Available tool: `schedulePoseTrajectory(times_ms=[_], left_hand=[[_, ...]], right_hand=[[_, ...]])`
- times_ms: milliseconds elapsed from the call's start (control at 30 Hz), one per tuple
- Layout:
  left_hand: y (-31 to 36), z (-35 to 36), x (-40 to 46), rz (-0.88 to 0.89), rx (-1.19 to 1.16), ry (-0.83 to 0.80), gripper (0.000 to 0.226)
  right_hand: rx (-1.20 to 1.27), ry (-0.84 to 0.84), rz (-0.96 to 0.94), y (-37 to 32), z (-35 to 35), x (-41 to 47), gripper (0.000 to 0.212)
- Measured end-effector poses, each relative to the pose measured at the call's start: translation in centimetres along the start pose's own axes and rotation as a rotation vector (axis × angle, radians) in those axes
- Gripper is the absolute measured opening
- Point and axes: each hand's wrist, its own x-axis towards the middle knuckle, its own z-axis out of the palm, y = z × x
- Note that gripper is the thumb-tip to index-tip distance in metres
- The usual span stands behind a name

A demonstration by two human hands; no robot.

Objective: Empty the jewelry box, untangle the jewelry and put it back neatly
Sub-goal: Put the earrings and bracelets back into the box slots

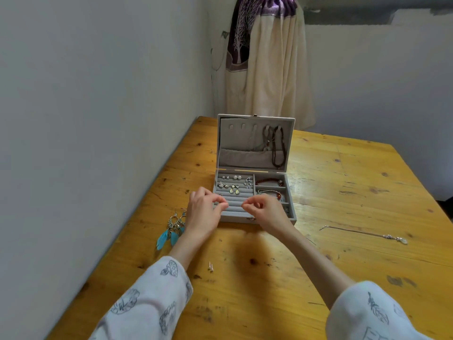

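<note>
At frame center, the left hand [202,212] and right hand [266,209] hover over the open jewelry box [253,192], fingers curled in pinches; what they grasp is too small to tell. The earrings inside look light, fiddly and snag-prone; best pinched by their posts.

One head-worn view — looking forward and down, close over the table [343,182].

The grey jewelry box [255,168] stands open, earrings [231,185] slotted in its ring rolls, beaded bracelets [269,182] in side compartments, dark necklaces [278,148] hanging in its lid. Feather earrings [172,229], two studs [210,266] and a silver chain [365,234] lie outside it.
</note>
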Motion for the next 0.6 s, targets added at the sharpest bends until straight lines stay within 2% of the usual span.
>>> schedulePoseTrajectory(times_ms=[167,300,600], left_hand=[[-0.1,0.9,3.8,-0.102,0.058,-0.086,0.018],[0.3,2.0,4.9,-0.106,0.104,-0.114,0.019],[0.2,3.0,5.8,-0.093,0.182,-0.119,0.023]], right_hand=[[0.062,0.005,0.148,-0.6,0.3,4.5,0.019],[0.038,-0.051,0.237,-0.4,1.1,6.9,0.017],[-0.051,-0.083,0.282,0.4,2.1,7.9,0.018]])
